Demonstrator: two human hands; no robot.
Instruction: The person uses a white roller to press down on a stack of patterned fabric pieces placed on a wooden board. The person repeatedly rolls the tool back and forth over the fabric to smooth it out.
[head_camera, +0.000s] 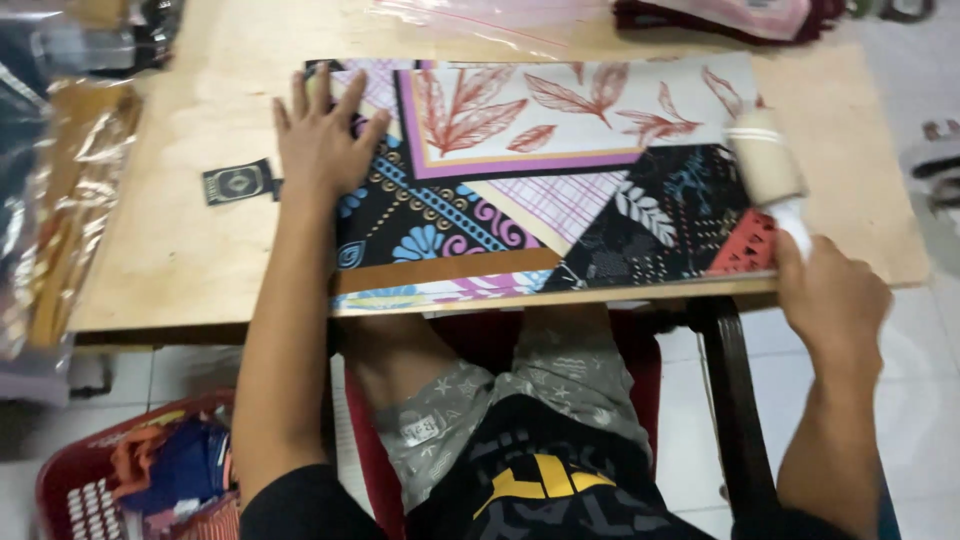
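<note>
Left hand (322, 135) flat, fingers spread, pressing one folded patterned cloth (560, 170) on desk (180, 250); right hand (830, 295) fisted around one lint roller (768, 160).

A single head-worn camera looks steeply down, close over a wooden table (180, 260) and the wearer's lap.

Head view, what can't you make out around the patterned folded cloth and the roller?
- Off-white lint roller: blurred by motion; handle hidden in the right hand.
- Patterned folded cloth: left corner covered by the left hand.
- Small black label: too small.
- Red basket: cut off by the frame edge.
</note>
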